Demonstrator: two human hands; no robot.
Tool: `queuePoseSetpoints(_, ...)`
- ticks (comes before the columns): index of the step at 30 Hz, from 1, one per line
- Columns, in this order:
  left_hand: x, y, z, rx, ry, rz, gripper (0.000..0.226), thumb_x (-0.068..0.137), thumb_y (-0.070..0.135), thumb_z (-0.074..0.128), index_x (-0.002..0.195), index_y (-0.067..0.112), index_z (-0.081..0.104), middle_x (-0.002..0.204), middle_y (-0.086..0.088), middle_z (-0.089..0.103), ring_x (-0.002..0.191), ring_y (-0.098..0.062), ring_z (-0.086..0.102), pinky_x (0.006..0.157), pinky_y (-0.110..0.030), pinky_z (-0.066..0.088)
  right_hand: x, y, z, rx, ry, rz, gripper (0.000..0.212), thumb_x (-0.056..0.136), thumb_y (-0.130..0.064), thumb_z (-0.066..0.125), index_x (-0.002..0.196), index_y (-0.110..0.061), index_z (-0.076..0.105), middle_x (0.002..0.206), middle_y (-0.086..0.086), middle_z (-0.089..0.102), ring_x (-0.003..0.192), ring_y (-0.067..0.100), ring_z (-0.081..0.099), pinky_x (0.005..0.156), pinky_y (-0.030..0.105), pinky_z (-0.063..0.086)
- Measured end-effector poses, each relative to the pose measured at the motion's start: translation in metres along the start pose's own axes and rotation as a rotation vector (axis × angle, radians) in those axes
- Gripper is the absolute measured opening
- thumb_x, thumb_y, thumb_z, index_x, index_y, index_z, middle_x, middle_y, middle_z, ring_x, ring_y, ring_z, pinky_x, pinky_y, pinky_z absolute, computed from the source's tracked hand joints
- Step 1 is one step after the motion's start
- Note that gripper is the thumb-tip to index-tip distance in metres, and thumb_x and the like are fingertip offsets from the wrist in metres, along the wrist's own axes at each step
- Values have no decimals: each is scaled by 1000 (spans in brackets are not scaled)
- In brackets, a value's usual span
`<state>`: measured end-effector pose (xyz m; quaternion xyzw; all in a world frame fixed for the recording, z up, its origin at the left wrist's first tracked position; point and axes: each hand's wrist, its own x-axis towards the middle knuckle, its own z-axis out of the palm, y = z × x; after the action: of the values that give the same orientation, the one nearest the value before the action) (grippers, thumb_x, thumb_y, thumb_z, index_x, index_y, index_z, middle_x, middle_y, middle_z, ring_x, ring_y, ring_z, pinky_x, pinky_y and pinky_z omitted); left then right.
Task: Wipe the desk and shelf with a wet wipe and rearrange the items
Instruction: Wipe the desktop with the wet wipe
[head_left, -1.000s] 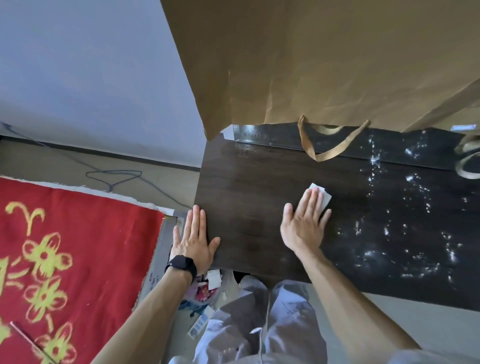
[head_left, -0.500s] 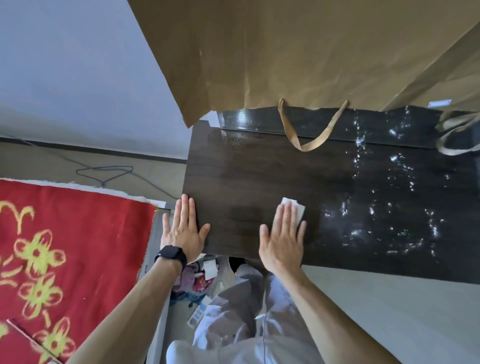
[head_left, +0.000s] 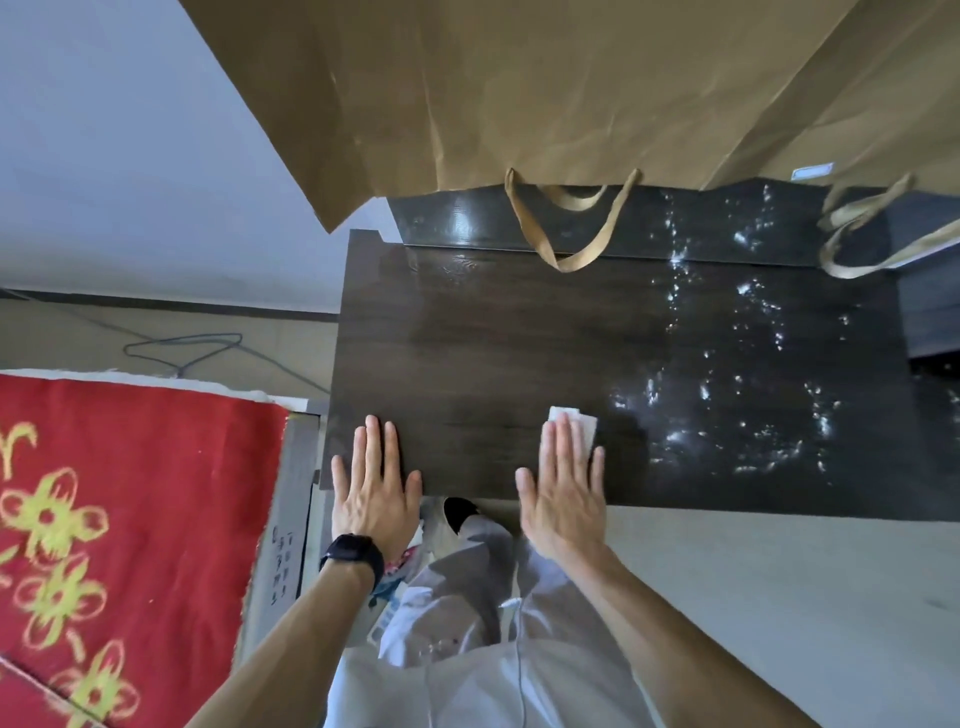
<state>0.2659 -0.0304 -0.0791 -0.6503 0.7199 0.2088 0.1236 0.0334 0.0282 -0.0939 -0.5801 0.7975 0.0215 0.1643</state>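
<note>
The dark wood desk (head_left: 493, 353) fills the middle of the head view. My right hand (head_left: 563, 488) lies flat, fingers straight, pressing a white wet wipe (head_left: 579, 423) onto the desk near its front edge. Only the wipe's far end shows past my fingertips. My left hand (head_left: 374, 486), with a black watch on the wrist, rests flat on the desk's front left corner. Wet droplets glisten on the desk's right half (head_left: 737, 405).
A large brown paper bag (head_left: 519, 93) hangs over the back of the desk, its handle (head_left: 569, 234) drooping onto the surface; a second handle (head_left: 862, 234) is at the right. A red patterned cloth (head_left: 130, 519) lies to the left. Cables (head_left: 182, 348) lie on the floor.
My right hand has drawn the wipe back and leftwards across the desk, towards the front edge. My left hand stays planted on the front left corner.
</note>
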Motion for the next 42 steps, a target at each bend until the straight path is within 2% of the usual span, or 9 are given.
queuePoseSetpoints(2,-1,12,-1,-11,5,62,68,103,42,32,159,19,1,166,-4,-10,153,-23,-6,121,-52,6,-3,-36,12,4,-44,-246,67,104,-49,16,159,-13,6,168,2,-3,154,19,-4,123,50,4)
queuePoseSetpoints(4,-1,27,-1,-21,-1,132,68,102,42,33,159,23,1,165,0,-12,153,-21,-6,121,-52,6,2,-24,8,-28,-69,-327,64,105,-47,15,159,-15,8,168,-1,-3,154,15,-3,122,51,9)
queuePoseSetpoints(9,5,69,1,-3,-72,264,67,103,45,27,159,26,-5,163,6,-20,152,-19,-14,121,-56,7,3,110,-22,-113,-66,87,68,100,-51,-1,158,-15,-3,167,0,-8,153,16,-10,123,56,7)
queuePoseSetpoints(11,6,87,4,-18,-97,232,67,103,49,25,158,29,-8,164,7,-21,152,-20,-17,119,-59,4,3,118,-29,-94,-58,156,71,100,-53,0,158,-12,-5,167,4,-7,154,19,-9,123,56,7)
queuePoseSetpoints(17,6,98,6,6,-134,159,67,102,50,23,158,29,-7,163,10,-24,150,-18,-22,117,-62,5,33,16,-5,-30,-24,-356,64,105,-49,17,159,-16,7,168,-2,-3,154,15,-4,122,53,6)
queuePoseSetpoints(26,5,109,2,5,-143,102,68,101,54,22,158,29,-6,163,12,-21,151,-19,-18,118,-60,9,45,144,-41,-47,-22,132,70,102,-52,11,158,-12,0,168,4,-2,154,18,-5,122,58,7)
queuePoseSetpoints(32,9,116,1,19,-160,32,69,98,60,15,158,31,-3,164,13,-18,152,-19,-14,120,-57,12,81,59,-28,-13,-12,-359,67,103,-47,24,159,-13,8,168,0,0,154,16,-2,122,55,9)
queuePoseSetpoints(39,5,136,-3,-4,-199,-52,73,100,59,19,158,25,-9,164,6,-20,152,-24,-15,121,-54,11,83,160,-54,8,27,120,70,101,-48,19,158,-10,6,167,5,3,154,18,3,122,58,6)
queuePoseSetpoints(42,5,138,1,-17,-200,-56,74,99,60,18,157,25,-13,163,6,-25,151,-24,-18,121,-54,9,61,115,-39,15,29,-45,71,102,-49,20,158,-8,6,167,7,-2,154,22,-2,123,55,5)
